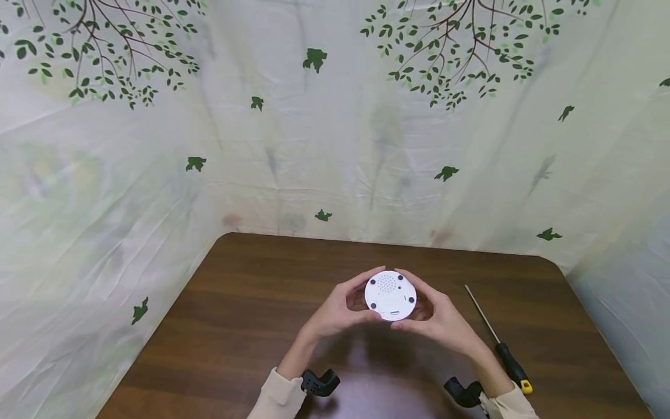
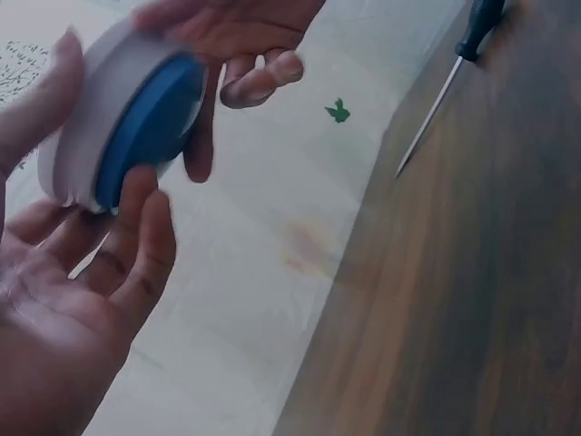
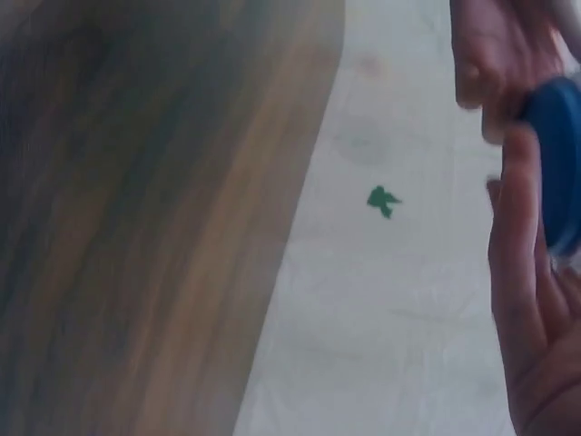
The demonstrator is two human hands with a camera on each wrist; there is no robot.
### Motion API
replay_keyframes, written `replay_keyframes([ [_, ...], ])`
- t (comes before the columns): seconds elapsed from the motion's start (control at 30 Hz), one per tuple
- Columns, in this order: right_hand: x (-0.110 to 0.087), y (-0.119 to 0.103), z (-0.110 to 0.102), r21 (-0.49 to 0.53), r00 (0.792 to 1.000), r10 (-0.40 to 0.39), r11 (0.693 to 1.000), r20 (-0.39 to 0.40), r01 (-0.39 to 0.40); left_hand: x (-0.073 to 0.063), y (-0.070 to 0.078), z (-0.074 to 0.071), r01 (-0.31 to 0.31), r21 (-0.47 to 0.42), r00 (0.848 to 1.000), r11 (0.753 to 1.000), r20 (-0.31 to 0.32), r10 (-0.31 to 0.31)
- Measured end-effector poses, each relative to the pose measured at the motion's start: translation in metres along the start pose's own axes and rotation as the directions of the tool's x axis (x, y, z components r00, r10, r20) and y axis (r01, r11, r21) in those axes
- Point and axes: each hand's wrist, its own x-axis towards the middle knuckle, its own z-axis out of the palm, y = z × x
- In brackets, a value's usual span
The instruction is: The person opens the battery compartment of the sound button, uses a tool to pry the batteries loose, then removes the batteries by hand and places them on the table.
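Between both hands, above the table, is a round white device (image 1: 390, 295) with a blue section (image 2: 150, 127) on the side away from the head camera. Its white face, turned to the head camera, has several dark round feet and a patch of small holes. The left hand (image 1: 342, 305) grips its left edge, thumb at the bottom and fingers at the top. On the opposite edge, the right hand (image 1: 437, 311) holds it the same way. In the right wrist view only part of the blue section (image 3: 558, 163) shows, at the right border.
A screwdriver (image 1: 497, 337) with a black and yellow handle lies on the brown wooden table (image 1: 251, 297), right of the right hand. Behind the table hangs a pale cloth (image 1: 335, 139) printed with leaves and branches. Each wrist wears a black camera mount (image 1: 320, 383).
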Motion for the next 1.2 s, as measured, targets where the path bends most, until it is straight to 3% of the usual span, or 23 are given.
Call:
replay_keyframes([
  [0.13,-0.003,0.002,0.013,-0.018,0.991,0.016,1.000,-0.133,-0.019,-0.002,0.002,0.004,0.018,-0.007,0.998,1.000,-0.054,-0.018],
  [0.23,-0.005,0.002,0.020,-0.060,0.984,0.035,0.997,-0.175,-0.046,-0.004,0.000,0.006,0.035,0.040,0.998,0.999,-0.061,-0.032],
  [0.37,-0.005,0.000,0.017,-0.184,0.990,0.048,0.980,-0.129,-0.072,-0.004,-0.006,0.007,0.049,0.114,0.998,0.992,-0.043,-0.044],
  [0.5,-0.002,-0.002,0.007,-0.284,0.997,0.045,0.957,-0.070,-0.063,-0.005,-0.011,0.005,0.062,0.127,0.997,0.990,-0.042,-0.057],
  [0.67,0.000,0.002,0.006,-0.336,0.995,0.043,0.939,-0.092,-0.072,-0.002,-0.012,0.006,0.100,0.135,0.995,0.986,-0.042,-0.095],
  [0.9,-0.001,0.010,0.012,-0.468,0.993,0.066,0.877,-0.100,-0.106,-0.001,-0.015,0.008,0.182,0.185,0.983,0.966,-0.059,-0.174],
  [1.2,0.009,0.018,0.013,-0.641,0.981,0.177,0.745,-0.078,-0.185,0.010,-0.034,0.007,0.215,0.330,0.973,0.919,0.005,-0.230],
])
